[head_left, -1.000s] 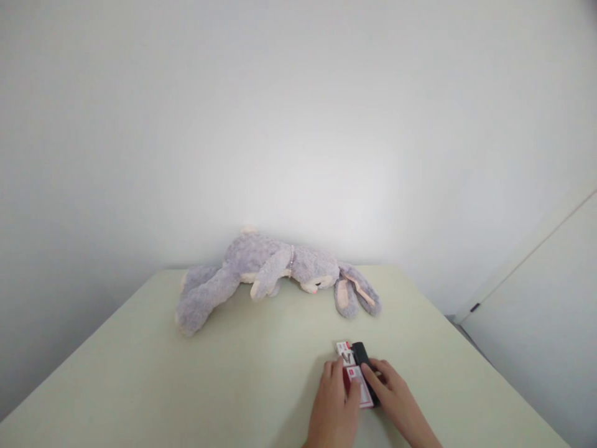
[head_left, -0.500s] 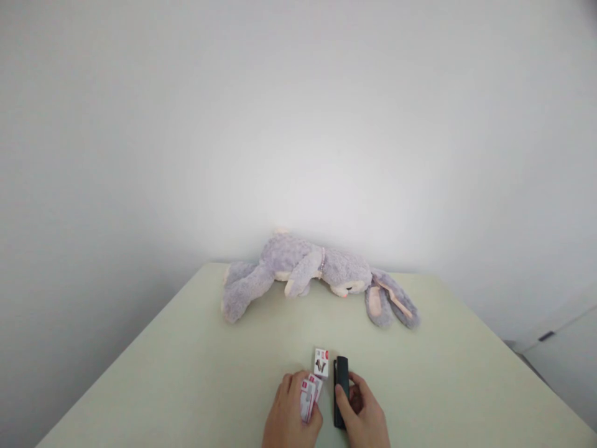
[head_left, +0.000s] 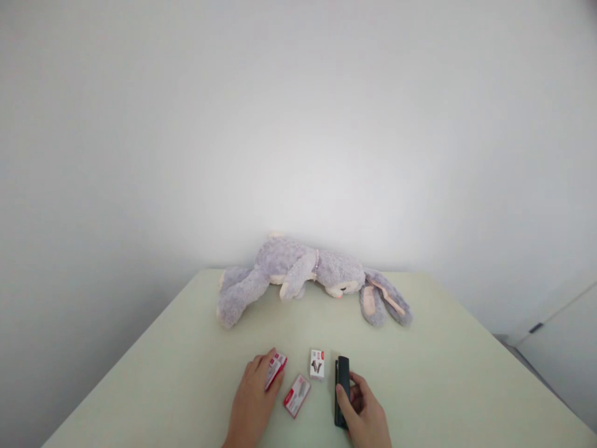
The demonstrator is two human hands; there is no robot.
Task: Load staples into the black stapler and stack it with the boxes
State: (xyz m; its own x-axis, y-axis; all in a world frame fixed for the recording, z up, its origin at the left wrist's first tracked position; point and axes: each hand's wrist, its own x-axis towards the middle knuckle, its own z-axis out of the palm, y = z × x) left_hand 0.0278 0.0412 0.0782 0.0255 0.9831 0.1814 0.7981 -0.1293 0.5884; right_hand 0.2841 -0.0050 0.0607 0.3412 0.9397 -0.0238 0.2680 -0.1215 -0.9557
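Clamps fingers of right hand (head_left: 366, 413) on black stapler (head_left: 344, 373), of left hand (head_left: 254, 395) on staple boxes (head_left: 276, 368), well off back edge of table (head_left: 448, 361).

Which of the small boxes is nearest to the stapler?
The white box with a dark picture on its face. Only a narrow gap separates it from the stapler; the slanted box and the red packaging in the left hand lie farther left.
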